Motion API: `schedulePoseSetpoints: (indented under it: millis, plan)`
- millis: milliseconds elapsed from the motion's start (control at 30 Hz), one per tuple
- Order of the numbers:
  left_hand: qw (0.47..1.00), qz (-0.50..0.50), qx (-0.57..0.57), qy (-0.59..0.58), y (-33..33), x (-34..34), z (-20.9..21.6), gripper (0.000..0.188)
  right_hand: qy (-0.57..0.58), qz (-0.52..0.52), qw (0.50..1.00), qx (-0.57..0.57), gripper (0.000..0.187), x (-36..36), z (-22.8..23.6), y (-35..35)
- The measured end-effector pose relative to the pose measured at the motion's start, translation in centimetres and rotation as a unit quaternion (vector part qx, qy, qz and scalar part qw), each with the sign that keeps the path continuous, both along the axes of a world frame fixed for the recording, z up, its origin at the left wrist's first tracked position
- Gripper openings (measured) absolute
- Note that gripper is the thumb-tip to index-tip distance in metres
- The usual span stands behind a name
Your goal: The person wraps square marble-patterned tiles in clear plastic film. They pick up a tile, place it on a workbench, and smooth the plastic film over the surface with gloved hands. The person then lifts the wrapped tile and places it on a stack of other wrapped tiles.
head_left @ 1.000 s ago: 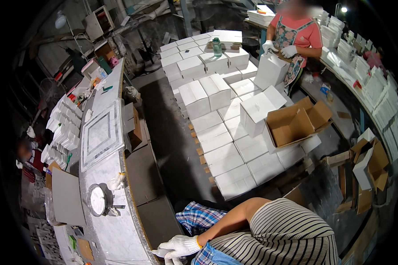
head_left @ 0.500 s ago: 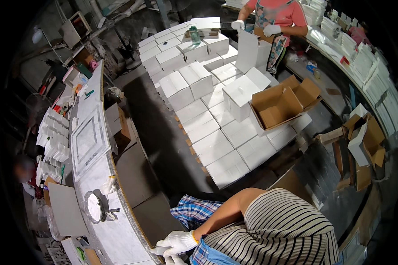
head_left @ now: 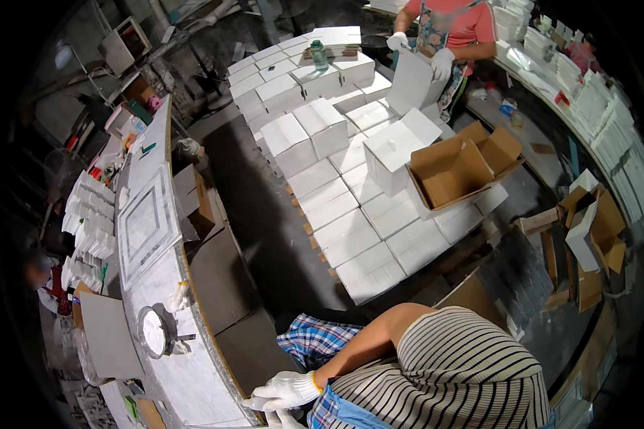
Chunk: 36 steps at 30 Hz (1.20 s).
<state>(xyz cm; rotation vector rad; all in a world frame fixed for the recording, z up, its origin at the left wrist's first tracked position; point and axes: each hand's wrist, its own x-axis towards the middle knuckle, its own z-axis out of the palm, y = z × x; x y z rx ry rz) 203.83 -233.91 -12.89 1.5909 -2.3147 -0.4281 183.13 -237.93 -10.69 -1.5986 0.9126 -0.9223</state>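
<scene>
My right hand (head_left: 288, 390), in a white knit glove with a yellow cuff, is at the near edge of the marble-topped table (head_left: 204, 372). Its fingers are pressed together at the edge, pinching something too small to make out. Just below it, my left hand (head_left: 284, 419), gloved in white too, is mostly cut off by the lower edge of the picture, so its fingers do not show. Farther along the tabletop sits a round pan (head_left: 154, 332) of white material, with a crumpled white glove (head_left: 177, 296) beside it.
White cartons (head_left: 358, 272) fill a pallet ahead, with an open brown carton (head_left: 451, 171) and a green jar (head_left: 318, 56) on top. A co-worker in a pink top (head_left: 472, 32) stands beyond them. Stacked white pieces (head_left: 93, 214) line the table's far side; broken-down cardboard (head_left: 594, 236) lies right.
The view has shifted slightly. The co-worker's gloved hands have moved to the upright flap of a white carton. My hands stay at the table edge in nearly the same pose.
</scene>
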Motion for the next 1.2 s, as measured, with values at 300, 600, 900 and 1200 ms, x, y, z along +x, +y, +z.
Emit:
schedulePoseSetpoints:
  millis: [300,600,900,1200]
  plan:
    - [1.0,0.009,-0.005,0.003,0.2,-0.1,-0.3,0.045,0.028,0.027,0.999,-0.004,0.044,-0.1,0.8,-0.1]
    - [1.0,0.02,-0.011,0.004,0.6,-0.3,-0.6,0.047,0.004,0.006,1.0,-0.027,0.037,0.6,0.2,-0.1]
    - [0.999,0.026,-0.017,0.008,0.4,-0.6,-0.8,0.048,-0.007,0.033,0.999,-0.005,0.039,1.1,-0.8,-0.4]
    - [0.999,0.029,-0.019,0.008,0.4,-0.5,-0.8,0.05,-0.016,0.043,0.999,0.0,0.044,1.2,-1.1,-0.5]
